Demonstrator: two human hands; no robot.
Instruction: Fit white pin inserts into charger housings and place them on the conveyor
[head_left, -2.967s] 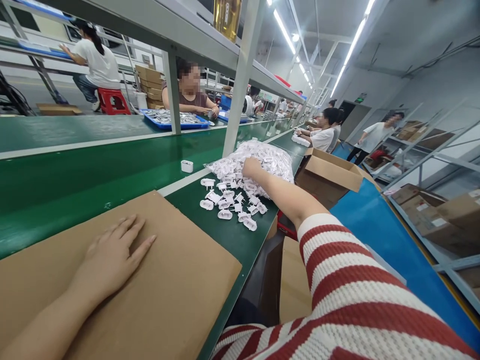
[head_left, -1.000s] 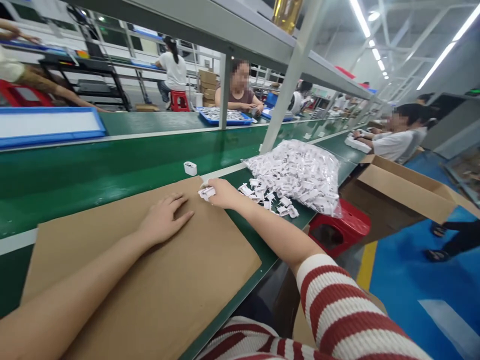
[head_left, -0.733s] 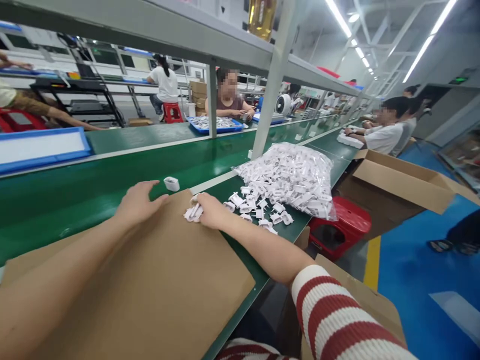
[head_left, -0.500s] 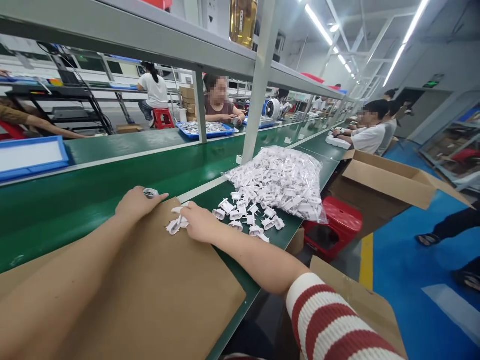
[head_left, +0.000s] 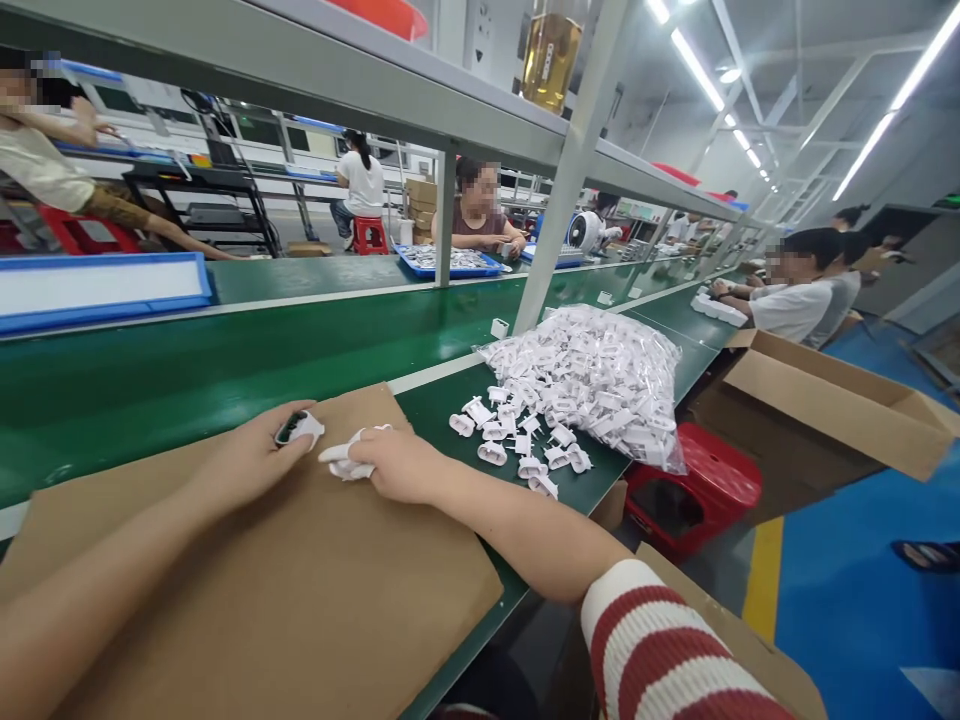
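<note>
Between the thumb and fingers of my left hand [head_left: 274, 450] is a small white housing [head_left: 306, 428] with a dark inside. My right hand [head_left: 401, 462] pinches a crumpled white piece [head_left: 351, 455], perhaps a cloth, just to the right of it; the two hands do not touch. Both are above a brown cardboard sheet [head_left: 300, 580] on the green bench. Several loose white plastic parts [head_left: 491, 453] lie to the right of my right hand. Behind them rests a clear plastic bag [head_left: 600, 370] full of similar parts.
A grey post [head_left: 566, 190] rises behind the bag to an overhead shelf. The green belt [head_left: 150, 385] runs beyond the cardboard. At the right are a red stool [head_left: 697, 480] and an open carton [head_left: 832, 390]. Co-workers sit across the belt and farther along the bench.
The view has swung left. My left hand has come back from the far cardboard edge with the housing, whose dark inside now shows more. My right hand still grips the white piece.
</note>
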